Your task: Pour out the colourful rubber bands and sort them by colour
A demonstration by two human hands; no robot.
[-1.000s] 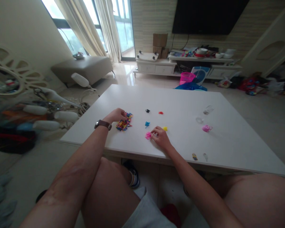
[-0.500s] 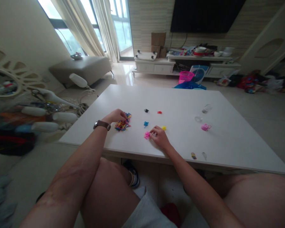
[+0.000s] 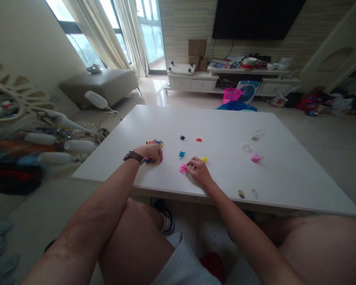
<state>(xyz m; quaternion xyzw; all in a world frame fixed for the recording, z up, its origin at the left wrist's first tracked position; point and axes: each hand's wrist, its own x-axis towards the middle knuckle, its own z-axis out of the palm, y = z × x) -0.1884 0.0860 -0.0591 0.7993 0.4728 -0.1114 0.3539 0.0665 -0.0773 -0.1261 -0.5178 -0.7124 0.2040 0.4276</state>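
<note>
My left hand (image 3: 154,152) is closed, fingers bent down over a mixed heap of tiny coloured bands (image 3: 156,142), which look like rubber bands. It hides the heap's middle, and what the fingers pinch is unclear. A brown-strapped watch (image 3: 135,156) sits on that wrist. My right hand (image 3: 198,170) rests with curled fingers, their tips touching a small pink heap (image 3: 183,168) of bands; whether they grip any is hidden. Around it lie little blue (image 3: 182,154), yellow (image 3: 204,159), black (image 3: 182,137) and red heaps (image 3: 198,139).
On the white table (image 3: 225,126), to the right, are a pink round container (image 3: 256,158), a clear ring-shaped piece (image 3: 247,147) and a clear container (image 3: 258,135). A yellow-and-blue figure (image 3: 241,194) and a clear, small piece (image 3: 254,194) lie near the front edge.
My left hand has shifted right and toward me, from the far side of the mixed heap to over its nearer right part. My right hand stays at the pink heap.
</note>
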